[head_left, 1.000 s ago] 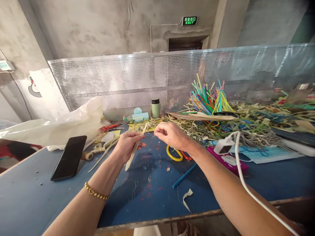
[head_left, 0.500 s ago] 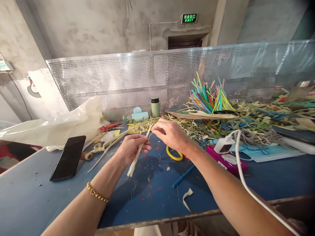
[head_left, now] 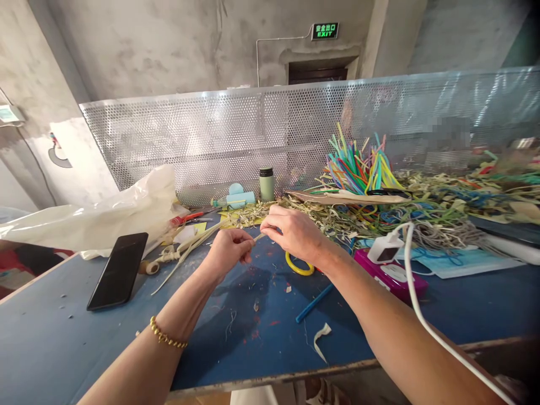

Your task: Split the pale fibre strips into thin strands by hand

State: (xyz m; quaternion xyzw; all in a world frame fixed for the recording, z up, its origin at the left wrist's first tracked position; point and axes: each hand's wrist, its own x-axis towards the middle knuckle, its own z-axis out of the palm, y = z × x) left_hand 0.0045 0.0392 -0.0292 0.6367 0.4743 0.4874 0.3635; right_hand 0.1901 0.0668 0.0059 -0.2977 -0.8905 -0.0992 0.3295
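Observation:
Over the blue table, my left hand (head_left: 231, 251) is closed, thumb and forefinger pinched on a pale dried plant strip (head_left: 259, 237). Only a short stretch of this strip shows, bridging the gap to my right hand (head_left: 292, 232), whose fingers pinch its other end. The rest of the strip is hidden by my hands. Beyond the left hand lie several more long pale strips (head_left: 185, 260). A yellow ring (head_left: 300, 271), perhaps a scissor handle, lies under my right wrist, and a blue stick (head_left: 313, 304) nearby.
A black phone (head_left: 118, 272) and a plastic sheet (head_left: 105, 211) lie left. At the back stand a green bottle (head_left: 266, 185) and colourful stems (head_left: 358, 166) amid dried plant scraps (head_left: 439, 194). A white cable (head_left: 415, 298) runs from the purple box (head_left: 394, 275) past my right arm.
My left hand has turned over, knuckles up, and the pale strip that hung below it is out of sight except between the hands. My right hand has hardly moved.

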